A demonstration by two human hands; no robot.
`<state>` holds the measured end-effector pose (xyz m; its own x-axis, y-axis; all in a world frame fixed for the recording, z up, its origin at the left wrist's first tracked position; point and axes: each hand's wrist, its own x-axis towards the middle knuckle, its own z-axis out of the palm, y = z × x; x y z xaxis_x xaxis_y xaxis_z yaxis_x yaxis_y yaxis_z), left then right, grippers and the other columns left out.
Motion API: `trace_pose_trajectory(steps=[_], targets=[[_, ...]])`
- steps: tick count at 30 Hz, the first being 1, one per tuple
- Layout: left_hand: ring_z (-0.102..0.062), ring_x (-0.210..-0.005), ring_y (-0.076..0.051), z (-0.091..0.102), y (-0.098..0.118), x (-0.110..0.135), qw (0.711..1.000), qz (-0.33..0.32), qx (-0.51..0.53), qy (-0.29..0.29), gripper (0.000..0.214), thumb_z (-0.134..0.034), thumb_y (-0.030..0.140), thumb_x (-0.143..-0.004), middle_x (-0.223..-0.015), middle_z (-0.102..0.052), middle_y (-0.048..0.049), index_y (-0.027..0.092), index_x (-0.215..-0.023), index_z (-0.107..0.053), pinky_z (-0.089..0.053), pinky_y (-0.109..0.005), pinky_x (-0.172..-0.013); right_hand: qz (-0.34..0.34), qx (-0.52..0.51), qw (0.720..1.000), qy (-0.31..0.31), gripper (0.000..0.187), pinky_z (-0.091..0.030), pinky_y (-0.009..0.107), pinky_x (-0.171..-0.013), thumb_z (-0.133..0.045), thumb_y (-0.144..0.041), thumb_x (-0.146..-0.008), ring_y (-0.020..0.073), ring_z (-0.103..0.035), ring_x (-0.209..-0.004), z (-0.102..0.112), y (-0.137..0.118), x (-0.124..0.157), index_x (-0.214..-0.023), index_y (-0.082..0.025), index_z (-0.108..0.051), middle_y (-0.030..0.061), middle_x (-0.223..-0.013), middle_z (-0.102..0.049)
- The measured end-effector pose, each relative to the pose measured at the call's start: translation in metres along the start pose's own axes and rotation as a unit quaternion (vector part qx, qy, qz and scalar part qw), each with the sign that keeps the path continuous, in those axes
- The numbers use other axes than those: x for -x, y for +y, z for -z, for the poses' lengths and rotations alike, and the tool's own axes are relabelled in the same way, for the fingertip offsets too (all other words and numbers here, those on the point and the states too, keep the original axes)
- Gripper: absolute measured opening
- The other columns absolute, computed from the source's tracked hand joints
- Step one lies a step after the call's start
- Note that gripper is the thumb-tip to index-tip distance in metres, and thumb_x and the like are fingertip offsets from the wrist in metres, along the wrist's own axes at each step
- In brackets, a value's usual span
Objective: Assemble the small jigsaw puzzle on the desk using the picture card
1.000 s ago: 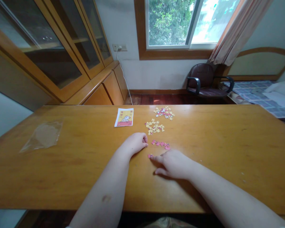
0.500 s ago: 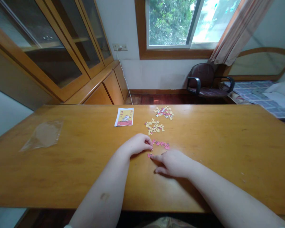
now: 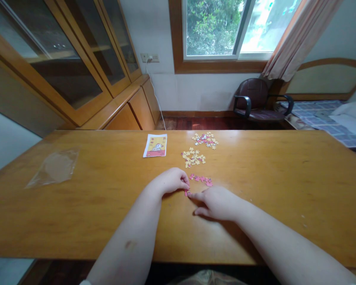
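Note:
My left hand (image 3: 175,180) is closed in a pinch on a small jigsaw puzzle piece, mostly hidden by the fingertips. Just below those fingertips lie joined pink puzzle pieces (image 3: 186,193) on the table. With its index finger stretched out, my right hand (image 3: 215,202) touches the right side of these pieces; its thumb is apart and nothing is held. A short row of loose pink pieces (image 3: 202,179) lies beyond my hands. Farther back are a heap of yellow pieces (image 3: 192,158) and a mixed heap of yellow, pink and white pieces (image 3: 206,140).
A picture card (image 3: 156,145) with a white animal on yellow and pink lies left of the heaps. At the far left is a clear plastic bag (image 3: 55,168) on the wooden table (image 3: 106,213). An armchair (image 3: 253,101) stands behind the table.
My left fingertips have come slightly down and nearer, closing the gap to the joined pink pieces. My right hand stays almost still, its finger on those pieces.

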<state>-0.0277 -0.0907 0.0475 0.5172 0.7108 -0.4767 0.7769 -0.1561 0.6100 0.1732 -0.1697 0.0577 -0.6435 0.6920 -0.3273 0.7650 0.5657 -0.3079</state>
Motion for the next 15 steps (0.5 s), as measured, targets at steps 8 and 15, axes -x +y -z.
trace_pose_trajectory(steps=[8, 15], targets=[[-0.061, -0.065, -0.014, -0.001, 0.007, 0.0, 0.997, 0.031, -0.065, 0.03, 0.014, -0.067, 0.028, -0.066, -0.074, -0.072, 0.0005, 0.023, -0.077, -0.074, -0.039, -0.023, -0.056, -0.006, -0.007, 1.0, 0.0, 0.06, -0.044, 0.032, -0.068, -0.048, -0.058, -0.086, 0.0272, -0.067, -0.081, -0.003, 0.001, -0.001, -0.139, -0.03, -0.046, 0.0107, -0.092, -0.072], [-0.061, -0.066, -0.015, -0.003, 0.015, 0.002, 0.99, 0.045, -0.122, 0.048, 0.014, -0.067, 0.03, -0.066, -0.077, -0.073, -0.0002, 0.025, -0.076, -0.074, -0.039, -0.024, -0.057, -0.005, -0.004, 1.0, 0.003, 0.059, -0.044, 0.031, -0.066, -0.049, -0.057, -0.086, 0.0274, -0.067, -0.08, -0.001, -0.001, 0.0, -0.138, -0.03, -0.048, 0.0108, -0.091, -0.072]])
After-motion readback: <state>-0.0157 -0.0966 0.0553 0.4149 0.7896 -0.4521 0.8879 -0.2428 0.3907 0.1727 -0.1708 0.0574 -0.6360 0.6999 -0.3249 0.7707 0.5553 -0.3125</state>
